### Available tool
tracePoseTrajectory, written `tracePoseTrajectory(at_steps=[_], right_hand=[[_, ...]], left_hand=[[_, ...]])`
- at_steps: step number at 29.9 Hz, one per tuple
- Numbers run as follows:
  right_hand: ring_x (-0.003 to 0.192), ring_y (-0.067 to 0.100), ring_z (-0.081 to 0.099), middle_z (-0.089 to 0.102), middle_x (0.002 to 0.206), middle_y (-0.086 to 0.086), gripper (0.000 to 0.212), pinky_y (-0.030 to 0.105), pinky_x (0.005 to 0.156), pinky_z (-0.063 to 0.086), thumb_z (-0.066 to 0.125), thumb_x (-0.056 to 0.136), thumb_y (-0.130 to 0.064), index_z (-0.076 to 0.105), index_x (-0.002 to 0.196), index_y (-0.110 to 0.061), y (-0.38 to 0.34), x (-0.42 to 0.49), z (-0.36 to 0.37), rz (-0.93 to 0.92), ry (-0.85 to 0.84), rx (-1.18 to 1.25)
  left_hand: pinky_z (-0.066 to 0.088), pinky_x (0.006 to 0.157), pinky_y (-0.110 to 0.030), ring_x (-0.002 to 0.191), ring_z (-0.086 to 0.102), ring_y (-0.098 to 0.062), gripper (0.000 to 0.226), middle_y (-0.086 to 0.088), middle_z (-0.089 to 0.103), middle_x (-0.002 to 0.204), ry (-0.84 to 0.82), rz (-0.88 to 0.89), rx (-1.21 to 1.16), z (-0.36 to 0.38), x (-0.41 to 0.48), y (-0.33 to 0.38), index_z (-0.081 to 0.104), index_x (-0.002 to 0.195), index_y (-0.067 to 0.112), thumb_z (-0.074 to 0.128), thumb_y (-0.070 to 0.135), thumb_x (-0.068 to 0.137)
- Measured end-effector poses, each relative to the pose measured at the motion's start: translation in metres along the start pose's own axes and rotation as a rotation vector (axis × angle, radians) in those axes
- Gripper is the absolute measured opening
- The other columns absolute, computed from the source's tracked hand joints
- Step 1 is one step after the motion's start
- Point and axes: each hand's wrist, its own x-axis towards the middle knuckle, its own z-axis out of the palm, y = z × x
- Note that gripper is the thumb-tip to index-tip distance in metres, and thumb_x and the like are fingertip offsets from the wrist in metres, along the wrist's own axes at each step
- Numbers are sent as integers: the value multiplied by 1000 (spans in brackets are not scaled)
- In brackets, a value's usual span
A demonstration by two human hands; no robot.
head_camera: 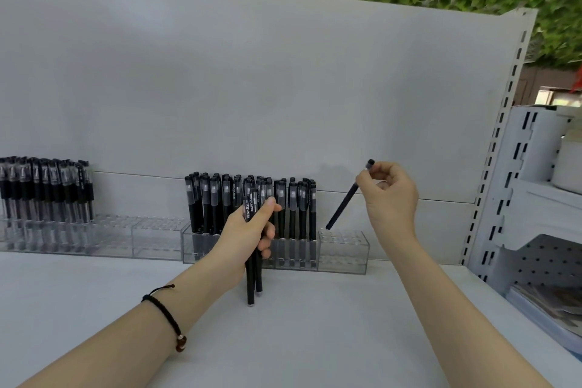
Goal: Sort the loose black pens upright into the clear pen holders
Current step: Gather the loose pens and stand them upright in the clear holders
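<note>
We see left hand gripping upright pen bundle; right hand pinching one pen, tip above clear holder.

We seem to be in a shop, at a stationery display. We see a white metal shelf with a plain back panel and a slotted upright, as on retail racking. Rows of identical black pens stand in clear holders, and the neighbouring unit has a perforated panel.
</note>
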Motion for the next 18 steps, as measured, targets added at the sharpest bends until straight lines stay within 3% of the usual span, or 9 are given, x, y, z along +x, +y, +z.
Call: tracePoseTrajectory(at_steps=[5,10,16,18], right_hand=[[49,1,42,61,73,-14,13,23,60,39,68,83,-16,59,78,-25,6,-8,6,-41,-119,-91],[54,3,45,64,77,-17,6,26,63,43,68,85,-23,62,85,-26,16,-13,12,-36,-246,-235],[72,11,56,64,82,-16,4,23,66,42,68,87,-25,64,89,-25,19,-10,11,-15,-276,-244],[68,9,54,64,82,-17,4,24,66,42,67,88,-26,63,90,-26,18,-10,11,-32,-292,-266]], left_hand=[[32,42,-21,46,30,-10,39,6,42,54,-38,-31,-6,0,-2,3,59,114,11,55,44,93],[31,41,-20,46,29,-9,46,6,43,54,-89,-34,3,4,-6,4,51,118,4,55,43,93],[29,41,-20,47,29,-10,29,4,42,56,-92,-22,-18,7,-6,6,44,96,13,56,40,94],[29,40,-20,44,30,-10,26,4,42,53,-104,-34,-38,9,-6,7,41,91,10,54,32,97]])
